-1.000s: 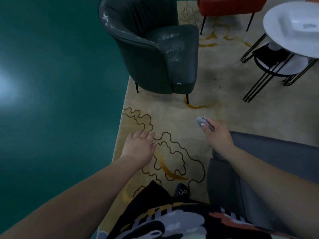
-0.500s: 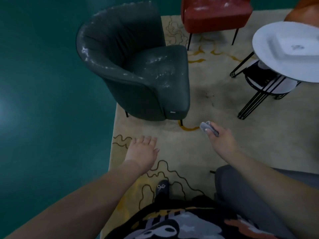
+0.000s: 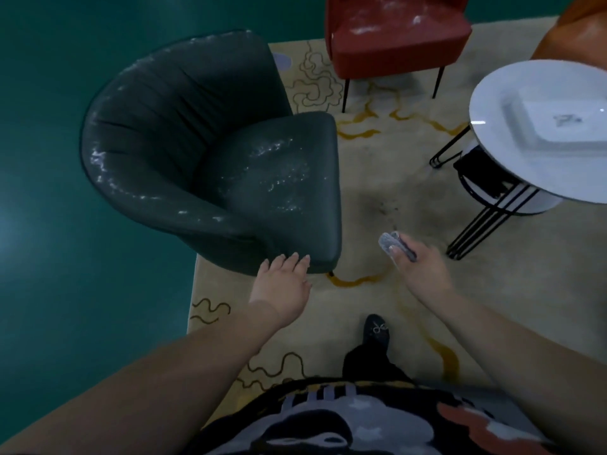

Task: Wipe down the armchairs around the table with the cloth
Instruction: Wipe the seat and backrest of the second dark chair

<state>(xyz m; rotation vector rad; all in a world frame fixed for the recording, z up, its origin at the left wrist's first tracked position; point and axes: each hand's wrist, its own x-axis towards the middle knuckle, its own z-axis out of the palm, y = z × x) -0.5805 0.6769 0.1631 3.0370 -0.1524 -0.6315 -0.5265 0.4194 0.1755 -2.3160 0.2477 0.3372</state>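
Our left hand [image 3: 281, 284] reaches forward with its fingers straight and close together, the fingertips [image 3: 297, 260] at the front lower edge of the dark green armchair [image 3: 210, 152]; we cannot tell whether they touch it. Our right hand [image 3: 423, 274] is out to the right, over the rug [image 3: 377, 198], pinching a small bunched cloth [image 3: 389, 242] between thumb and fingers. The cloth is pale grey and crumpled into a tight wad, its long axis running roughly from our hand toward the upper left, its free end pointing toward the armchair. Below the hands we see one dark shoe [image 3: 376, 331] on the rug.

The dark green armchair has a curved tub back and a glossy seat flecked with pale streaks; its seat faces right, toward the round white worktop [image 3: 486, 126] on black wire legs. Farther off stands a red armchair [image 3: 394, 37], also marked with pale smears, and at the top right corner a sliver of an orange chair [image 3: 581, 34]. We count three chairs, one worktop and one cloth.
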